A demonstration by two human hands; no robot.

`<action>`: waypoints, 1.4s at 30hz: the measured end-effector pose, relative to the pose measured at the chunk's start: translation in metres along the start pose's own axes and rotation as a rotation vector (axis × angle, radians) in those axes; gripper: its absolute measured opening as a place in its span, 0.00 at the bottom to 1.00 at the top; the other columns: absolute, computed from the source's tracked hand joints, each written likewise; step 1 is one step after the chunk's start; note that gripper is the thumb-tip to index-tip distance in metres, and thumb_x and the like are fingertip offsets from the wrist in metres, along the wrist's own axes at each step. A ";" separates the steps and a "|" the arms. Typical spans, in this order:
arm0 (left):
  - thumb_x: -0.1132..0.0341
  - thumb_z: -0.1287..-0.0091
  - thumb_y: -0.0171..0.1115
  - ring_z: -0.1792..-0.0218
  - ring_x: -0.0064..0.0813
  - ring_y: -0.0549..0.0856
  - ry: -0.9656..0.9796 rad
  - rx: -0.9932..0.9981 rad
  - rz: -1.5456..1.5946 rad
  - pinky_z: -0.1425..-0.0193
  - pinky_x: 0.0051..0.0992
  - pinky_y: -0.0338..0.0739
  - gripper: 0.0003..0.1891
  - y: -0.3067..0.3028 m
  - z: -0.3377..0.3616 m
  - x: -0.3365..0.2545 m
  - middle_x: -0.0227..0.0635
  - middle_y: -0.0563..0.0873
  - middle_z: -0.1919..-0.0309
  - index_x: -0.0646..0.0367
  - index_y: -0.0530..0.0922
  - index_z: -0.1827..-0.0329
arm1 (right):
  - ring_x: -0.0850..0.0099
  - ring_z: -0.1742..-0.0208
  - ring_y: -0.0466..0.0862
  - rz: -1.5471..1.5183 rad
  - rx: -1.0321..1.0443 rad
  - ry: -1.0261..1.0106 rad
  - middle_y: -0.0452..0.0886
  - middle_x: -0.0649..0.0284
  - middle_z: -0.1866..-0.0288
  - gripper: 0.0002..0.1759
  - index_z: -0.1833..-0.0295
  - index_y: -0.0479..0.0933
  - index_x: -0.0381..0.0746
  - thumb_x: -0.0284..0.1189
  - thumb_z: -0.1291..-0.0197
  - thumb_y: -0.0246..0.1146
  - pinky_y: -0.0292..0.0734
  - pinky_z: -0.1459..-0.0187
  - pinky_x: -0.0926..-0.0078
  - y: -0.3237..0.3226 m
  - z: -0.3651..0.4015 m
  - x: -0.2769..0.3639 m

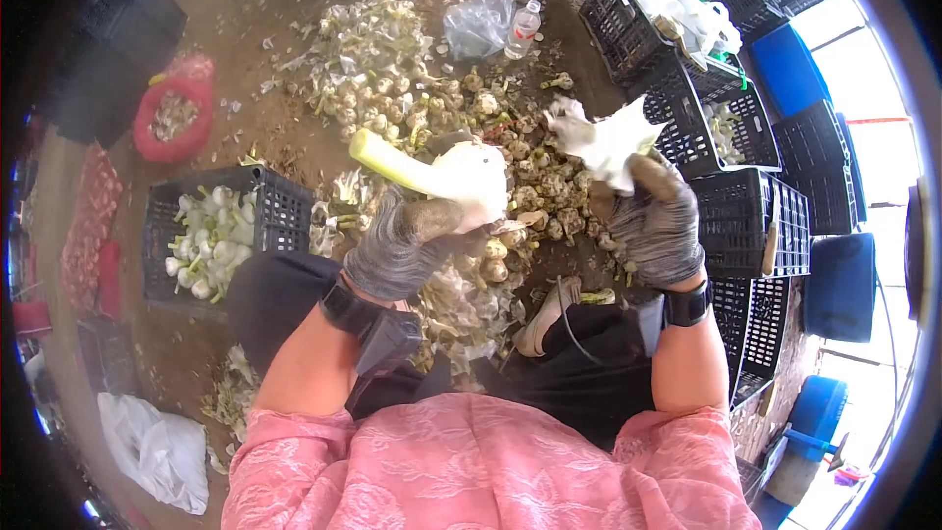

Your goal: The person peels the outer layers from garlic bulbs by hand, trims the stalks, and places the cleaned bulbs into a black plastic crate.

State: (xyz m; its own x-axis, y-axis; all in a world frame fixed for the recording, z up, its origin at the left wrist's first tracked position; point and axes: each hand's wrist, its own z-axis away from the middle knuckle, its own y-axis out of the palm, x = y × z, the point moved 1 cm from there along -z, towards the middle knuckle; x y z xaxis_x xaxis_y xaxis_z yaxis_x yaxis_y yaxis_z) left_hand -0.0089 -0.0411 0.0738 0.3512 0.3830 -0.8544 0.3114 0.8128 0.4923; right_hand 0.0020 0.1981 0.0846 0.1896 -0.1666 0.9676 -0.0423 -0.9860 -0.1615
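My left hand [397, 250], in a grey glove, is closed around a large white garlic bulb [478, 177] with a thick pale-green stem that points up to the left. In my right hand [659, 226], also gloved, the fingers pinch a torn piece of white garlic skin [616, 142]. The skin is apart from the bulb. Below both hands lies a heap of unpeeled garlic bulbs [554, 191] with roots and soil on them. Loose garlic skins [461, 304] cover the ground between my legs.
At left stands a black crate [285, 211] holding trimmed garlic. Behind it is a red mesh bag [147, 142]. A plastic bottle [524, 29] and clear bag [478, 25] lie beyond the heap. Stacked black crates [736, 221] line my right side. A white sack [157, 451] sits lower left.
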 end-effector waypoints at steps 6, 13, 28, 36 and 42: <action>0.67 0.45 0.65 0.62 0.23 0.80 -0.066 0.026 -0.146 0.57 0.22 0.78 0.23 -0.015 -0.005 0.016 0.32 0.80 0.63 0.62 0.71 0.47 | 0.57 0.58 0.81 0.955 1.047 0.304 0.81 0.51 0.63 0.36 0.42 0.69 0.41 0.46 0.56 0.68 0.75 0.57 0.65 0.047 0.023 -0.006; 0.78 0.49 0.66 0.48 0.29 0.75 0.347 0.173 -0.008 0.41 0.28 0.69 0.34 0.000 -0.010 0.026 0.35 0.74 0.46 0.56 0.62 0.38 | 0.62 0.74 0.79 0.463 0.120 -0.140 0.78 0.58 0.71 0.13 0.64 0.79 0.38 0.28 0.59 0.70 0.74 0.72 0.71 0.036 0.009 0.038; 0.64 0.49 0.69 0.42 0.29 0.70 0.375 0.283 -0.204 0.36 0.30 0.63 0.39 -0.007 -0.006 0.060 0.35 0.70 0.44 0.58 0.57 0.36 | 0.55 0.77 0.75 0.724 -0.063 -0.436 0.73 0.56 0.76 0.04 0.68 0.74 0.37 0.24 0.51 0.60 0.71 0.76 0.63 0.035 0.004 0.029; 0.58 0.34 0.52 0.50 0.27 0.75 0.002 0.388 0.428 0.42 0.31 0.70 0.18 0.014 0.002 0.033 0.32 0.75 0.52 0.60 0.71 0.47 | 0.80 0.64 0.77 -0.325 0.103 0.414 0.79 0.67 0.61 0.16 0.51 0.74 0.34 0.27 0.45 0.62 0.74 0.60 0.79 0.020 0.002 0.030; 0.60 0.32 0.50 0.53 0.28 0.79 0.172 0.212 0.200 0.50 0.26 0.77 0.19 0.009 -0.007 0.037 0.36 0.76 0.50 0.59 0.66 0.41 | 0.83 0.63 0.74 -0.154 0.312 0.345 0.79 0.69 0.64 0.17 0.54 0.75 0.34 0.30 0.48 0.66 0.72 0.59 0.81 0.027 0.008 0.028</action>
State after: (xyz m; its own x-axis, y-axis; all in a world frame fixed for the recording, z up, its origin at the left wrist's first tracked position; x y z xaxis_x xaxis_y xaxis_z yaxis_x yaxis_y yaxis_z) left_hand 0.0005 -0.0166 0.0459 0.2755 0.6091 -0.7437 0.4342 0.6114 0.6616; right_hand 0.0139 0.1667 0.1058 -0.1678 -0.0570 0.9842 0.2668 -0.9637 -0.0104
